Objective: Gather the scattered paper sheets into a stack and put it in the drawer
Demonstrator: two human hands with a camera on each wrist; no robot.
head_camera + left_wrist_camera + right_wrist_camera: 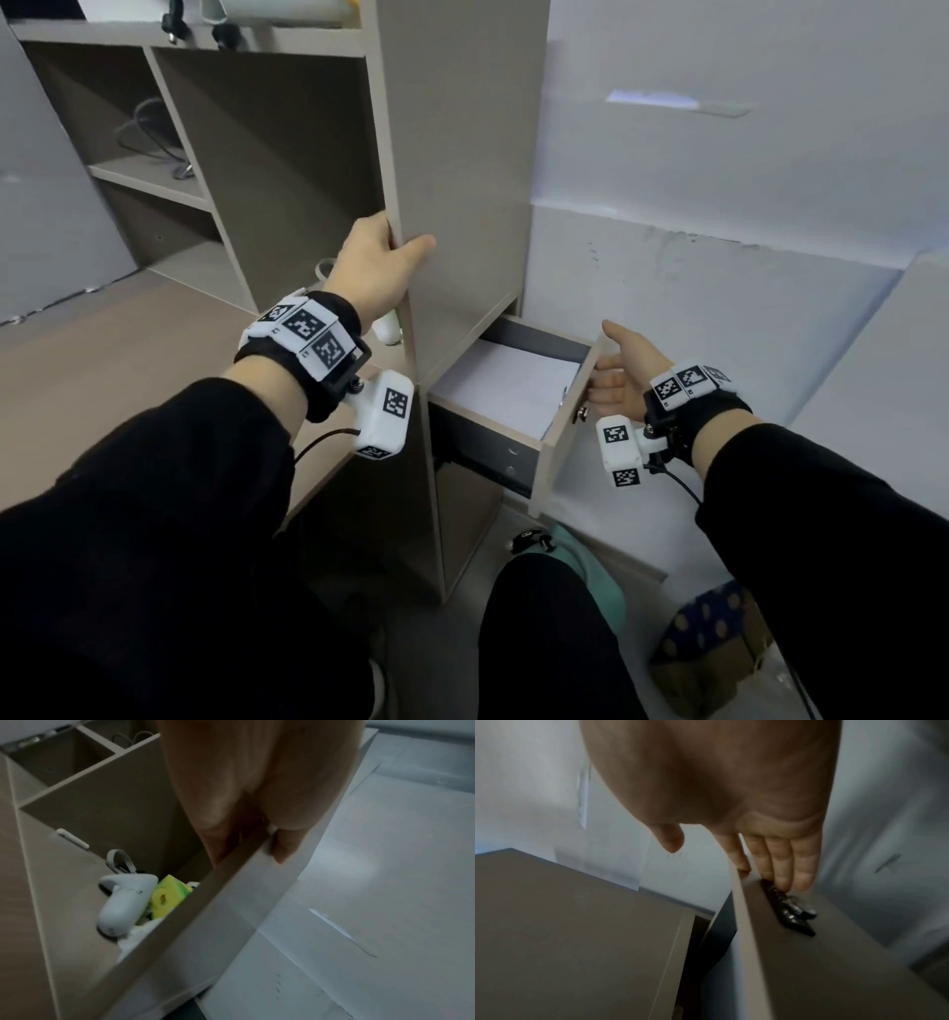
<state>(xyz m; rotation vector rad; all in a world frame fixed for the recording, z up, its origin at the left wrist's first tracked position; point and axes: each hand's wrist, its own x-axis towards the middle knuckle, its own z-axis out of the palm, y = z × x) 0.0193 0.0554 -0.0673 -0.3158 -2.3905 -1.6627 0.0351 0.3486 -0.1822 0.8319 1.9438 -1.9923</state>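
The drawer [562, 437] at the side of the beige cabinet stands pulled out, and a stack of white paper sheets [508, 383] lies flat inside it. My right hand [619, 370] is beside the drawer front [795, 953], fingers [780, 866] straight and touching it next to the dark metal handle [791, 911]; it holds nothing. My left hand [380, 262] grips the front edge of the cabinet's upright side panel [462, 154] above the drawer. In the left wrist view my left hand [257, 801] has fingers on one face of the panel edge [231, 878] and thumb on the other.
A white game controller [123, 902] and a yellow-green box [167, 896] sit in the cabinet compartment behind the panel. Shelves with cables [149, 139] rise at the left. A blue dotted cardboard box [714, 647] lies on the floor by my knee [544, 627]. A white wall [719, 180] stands behind.
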